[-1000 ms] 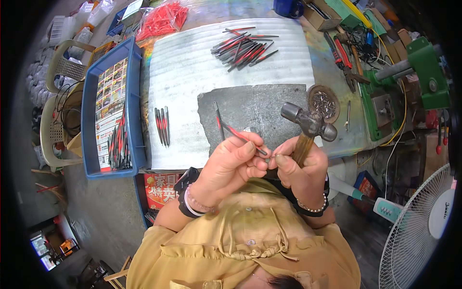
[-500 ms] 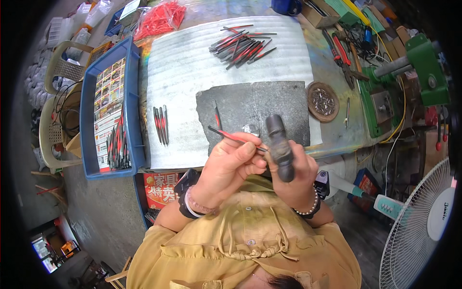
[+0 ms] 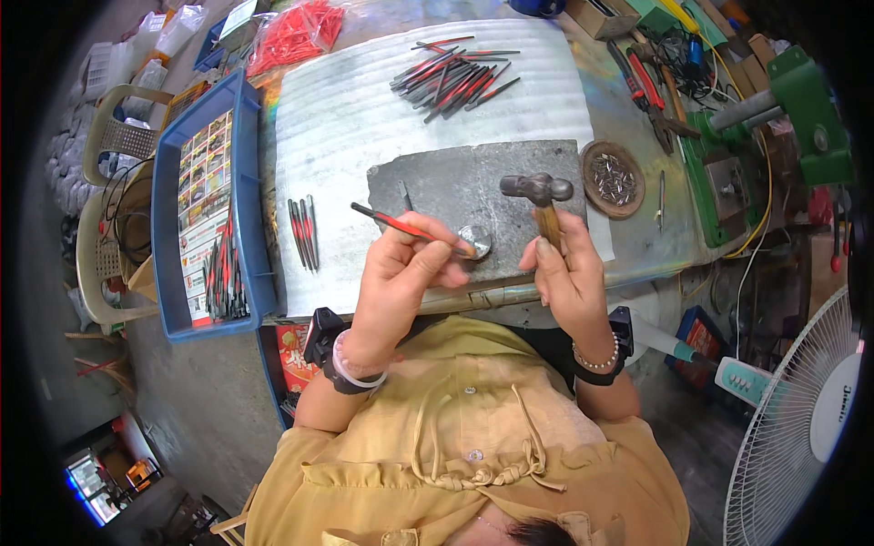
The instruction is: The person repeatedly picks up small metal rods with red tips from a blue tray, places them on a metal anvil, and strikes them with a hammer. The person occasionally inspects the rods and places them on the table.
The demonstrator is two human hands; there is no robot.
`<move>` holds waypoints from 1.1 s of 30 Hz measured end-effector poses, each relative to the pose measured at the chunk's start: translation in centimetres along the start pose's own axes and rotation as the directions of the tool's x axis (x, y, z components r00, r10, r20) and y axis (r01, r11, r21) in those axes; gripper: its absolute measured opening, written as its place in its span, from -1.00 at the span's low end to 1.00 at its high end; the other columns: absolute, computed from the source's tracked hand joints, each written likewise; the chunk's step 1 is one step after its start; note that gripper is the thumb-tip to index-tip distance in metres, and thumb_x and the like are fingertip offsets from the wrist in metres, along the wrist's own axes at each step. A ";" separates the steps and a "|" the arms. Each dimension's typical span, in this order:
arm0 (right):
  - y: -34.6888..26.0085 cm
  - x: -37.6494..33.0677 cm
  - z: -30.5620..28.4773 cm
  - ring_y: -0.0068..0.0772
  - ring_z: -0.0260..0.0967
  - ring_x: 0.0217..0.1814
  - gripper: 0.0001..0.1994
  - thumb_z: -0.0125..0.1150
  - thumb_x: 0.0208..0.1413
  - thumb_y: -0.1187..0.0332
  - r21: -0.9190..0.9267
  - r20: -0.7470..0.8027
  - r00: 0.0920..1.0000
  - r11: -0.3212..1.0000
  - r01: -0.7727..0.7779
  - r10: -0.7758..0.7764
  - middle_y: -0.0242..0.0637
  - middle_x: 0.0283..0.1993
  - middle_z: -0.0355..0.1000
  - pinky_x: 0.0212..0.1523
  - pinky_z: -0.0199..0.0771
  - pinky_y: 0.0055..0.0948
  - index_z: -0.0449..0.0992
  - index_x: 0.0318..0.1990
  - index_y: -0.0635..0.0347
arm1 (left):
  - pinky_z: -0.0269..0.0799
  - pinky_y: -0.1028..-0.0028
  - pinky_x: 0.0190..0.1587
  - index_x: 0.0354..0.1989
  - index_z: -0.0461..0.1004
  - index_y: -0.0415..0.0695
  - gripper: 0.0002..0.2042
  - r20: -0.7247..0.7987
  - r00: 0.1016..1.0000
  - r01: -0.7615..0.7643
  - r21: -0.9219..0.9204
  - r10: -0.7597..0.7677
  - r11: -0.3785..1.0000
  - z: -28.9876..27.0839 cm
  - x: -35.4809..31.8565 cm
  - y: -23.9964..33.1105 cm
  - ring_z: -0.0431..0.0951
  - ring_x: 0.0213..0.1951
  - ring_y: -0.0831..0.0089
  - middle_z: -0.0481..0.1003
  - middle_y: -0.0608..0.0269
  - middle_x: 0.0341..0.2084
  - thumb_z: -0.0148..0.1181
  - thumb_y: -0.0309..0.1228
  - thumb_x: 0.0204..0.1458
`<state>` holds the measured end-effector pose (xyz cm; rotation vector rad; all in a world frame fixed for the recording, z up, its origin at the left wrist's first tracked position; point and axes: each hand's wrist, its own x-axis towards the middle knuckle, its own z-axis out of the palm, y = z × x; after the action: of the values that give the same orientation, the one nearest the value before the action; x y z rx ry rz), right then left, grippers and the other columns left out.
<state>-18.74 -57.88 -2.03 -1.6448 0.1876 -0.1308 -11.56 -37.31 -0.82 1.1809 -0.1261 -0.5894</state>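
My left hand (image 3: 405, 273) pinches a thin red-and-black tool (image 3: 401, 226), holding it slanted with its tip at a small round metal piece (image 3: 475, 240) on the grey stone slab (image 3: 455, 187). A wooden-handled hammer (image 3: 539, 198) is in the grip of my right hand (image 3: 566, 268), its steel head upright over the slab, just right of the metal piece. The two hands sit close together at the slab's near edge.
A heap of red-and-black tools (image 3: 455, 77) lies at the far side of the corrugated sheet (image 3: 346, 118), three more (image 3: 303, 232) at the left. A blue tray (image 3: 214, 209) stands left, a round dish of small parts (image 3: 613, 178) right, a green vise (image 3: 774, 118) and fan (image 3: 801, 419) farther right.
The hammer swung down over my hands and now stands with its head raised above the slab. My left hand shifted the thin tool's tip onto the round metal piece.
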 end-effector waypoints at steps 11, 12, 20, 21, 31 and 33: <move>0.9 0.5 0.1 -0.73 0.30 -0.44 -0.79 0.08 0.25 0.44 -0.061 -0.019 0.997 0.995 -0.073 0.072 -0.41 -0.40 0.42 -0.39 0.31 -0.66 0.41 -0.02 0.32 | 0.49 0.63 -0.33 -0.24 0.45 -0.27 -0.94 0.026 0.986 -0.163 0.419 0.167 0.893 1.0 1.1 -0.8 0.51 -0.42 0.62 0.50 0.27 -0.34 0.05 -0.59 0.21; 0.8 0.5 0.1 -0.71 0.33 -0.41 -0.79 0.09 0.24 0.45 -0.074 -0.018 0.998 0.995 -0.067 0.066 -0.41 -0.40 0.42 -0.35 0.33 -0.65 0.41 -0.02 0.32 | 0.50 0.63 -0.33 -0.24 0.45 -0.27 -0.94 0.031 0.985 -0.165 0.432 0.169 0.887 1.0 1.1 -0.8 0.52 -0.42 0.61 0.50 0.26 -0.33 0.05 -0.56 0.22; 0.6 0.5 0.2 -0.69 0.37 -0.38 -0.80 0.09 0.21 0.48 -0.053 -0.022 0.996 0.995 -0.087 0.086 -0.44 -0.43 0.40 -0.30 0.36 -0.63 0.42 -0.04 0.34 | 0.53 0.61 -0.29 -0.23 0.46 -0.30 -0.93 0.060 0.979 -0.201 0.492 0.197 0.847 1.1 1.2 -0.9 0.54 -0.38 0.58 0.48 0.24 -0.32 0.05 -0.59 0.21; 0.6 0.5 0.2 -0.69 0.37 -0.38 -0.79 0.10 0.21 0.49 -0.077 -0.028 0.996 0.993 -0.091 0.089 -0.44 -0.43 0.40 -0.30 0.37 -0.63 0.42 -0.04 0.34 | 0.54 0.61 -0.29 -0.23 0.46 -0.31 -0.93 0.064 0.978 -0.202 0.498 0.197 0.843 1.1 1.2 -0.9 0.54 -0.37 0.57 0.48 0.24 -0.32 0.05 -0.59 0.21; 0.3 0.6 0.3 -0.66 0.38 -0.38 -0.81 0.11 0.18 0.51 -0.064 -0.039 0.995 0.994 -0.090 0.088 -0.44 -0.46 0.39 -0.30 0.38 -0.61 0.44 -0.07 0.34 | 0.53 0.56 -0.37 -0.29 0.44 -0.32 -0.94 0.103 0.955 -0.283 0.600 0.278 0.749 1.6 1.3 -0.9 0.53 -0.42 0.55 0.48 0.22 -0.41 0.04 -0.70 0.14; 0.4 0.6 0.4 -0.65 0.39 -0.39 -0.81 0.11 0.18 0.52 -0.092 -0.045 0.996 0.993 -0.080 0.076 -0.43 -0.46 0.39 -0.30 0.38 -0.60 0.44 -0.07 0.34 | 0.53 0.55 -0.37 -0.30 0.43 -0.32 -0.94 0.142 0.945 -0.313 0.655 0.295 0.688 1.5 1.3 -0.8 0.53 -0.43 0.54 0.48 0.22 -0.41 0.03 -0.71 0.13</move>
<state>-18.13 -57.67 -2.43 -1.7263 0.2927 -0.0980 -11.35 -39.46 -1.24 1.8133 -0.5927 -0.2504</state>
